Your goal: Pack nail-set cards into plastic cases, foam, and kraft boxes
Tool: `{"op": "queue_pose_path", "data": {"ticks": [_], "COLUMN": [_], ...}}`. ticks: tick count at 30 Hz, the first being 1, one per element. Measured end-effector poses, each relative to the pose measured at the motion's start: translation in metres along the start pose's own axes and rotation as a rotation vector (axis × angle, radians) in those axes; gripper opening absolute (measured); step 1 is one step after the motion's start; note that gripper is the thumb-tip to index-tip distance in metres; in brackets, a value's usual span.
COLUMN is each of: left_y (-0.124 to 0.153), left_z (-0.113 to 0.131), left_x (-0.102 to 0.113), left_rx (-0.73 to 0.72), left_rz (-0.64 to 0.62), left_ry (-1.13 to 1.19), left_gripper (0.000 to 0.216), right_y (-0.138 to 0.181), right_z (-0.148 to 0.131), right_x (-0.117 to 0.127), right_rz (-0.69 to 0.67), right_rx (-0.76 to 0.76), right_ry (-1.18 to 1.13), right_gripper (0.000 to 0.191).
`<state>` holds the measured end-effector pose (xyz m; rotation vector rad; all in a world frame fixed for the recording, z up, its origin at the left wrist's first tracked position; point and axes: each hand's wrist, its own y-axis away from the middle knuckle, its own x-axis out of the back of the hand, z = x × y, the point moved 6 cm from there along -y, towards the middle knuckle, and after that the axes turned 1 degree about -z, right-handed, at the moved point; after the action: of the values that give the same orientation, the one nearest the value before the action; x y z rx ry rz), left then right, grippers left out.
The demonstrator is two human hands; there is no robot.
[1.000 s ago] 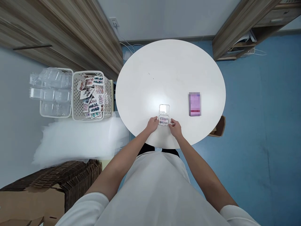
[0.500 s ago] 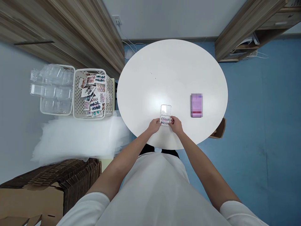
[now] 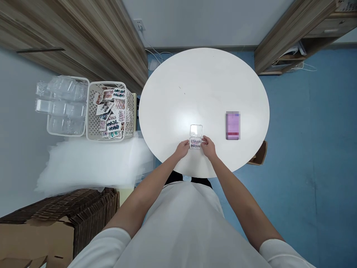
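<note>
A small clear plastic box point(image 3: 195, 147) lies on the white table in front of me, with its clear lid point(image 3: 196, 130) swung back away from me. Inside is a card of press-on nails point(image 3: 195, 143) in two rows, shiny, purple and dark. My left hand point(image 3: 182, 149) has its fingertips at the box's left side. At the right side, the thumb and fingers of my right hand point(image 3: 208, 146) are bent against the edge. Both grips are light, and the finger pads are partly hidden.
A purple blurred item point(image 3: 233, 125) lies on the round white table point(image 3: 206, 82) to the right. On the left stand a white basket point(image 3: 88, 111) of nail cards and another with clear plastic boxes point(image 3: 63, 106). White sheets point(image 3: 95, 162) and folded cardboard point(image 3: 92, 212) lie nearer me.
My fingertips have drawn slightly outward along the box's sides, and the right fingers sit a little higher. The box and its raised lid stay practically in place.
</note>
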<state>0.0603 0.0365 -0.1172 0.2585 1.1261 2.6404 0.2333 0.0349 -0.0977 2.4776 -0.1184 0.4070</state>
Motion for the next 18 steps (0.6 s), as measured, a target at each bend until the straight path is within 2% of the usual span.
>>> {"op": "queue_pose_path", "data": {"ticks": [4, 12, 18], "left_y": [0.002, 0.028, 0.048], "left_z": [0.002, 0.015, 0.031], "left_x": [0.000, 0.011, 0.011], "left_rx": [0.005, 0.039, 0.011], "left_rz": [-0.013, -0.007, -0.150], "left_ry": [0.053, 0.227, 0.371], "left_gripper": [0.039, 0.025, 0.027], "right_y": [-0.001, 0.023, 0.051], "right_z": [0.006, -0.014, -0.038], "right_x": [-0.003, 0.005, 0.012], "right_rz": [-0.015, -0.062, -0.096], "right_rx": [-0.111, -0.095, -0.051], "right_ry": [-0.223, -0.417, -0.471], "right_gripper": [0.052, 0.045, 0.048]}}
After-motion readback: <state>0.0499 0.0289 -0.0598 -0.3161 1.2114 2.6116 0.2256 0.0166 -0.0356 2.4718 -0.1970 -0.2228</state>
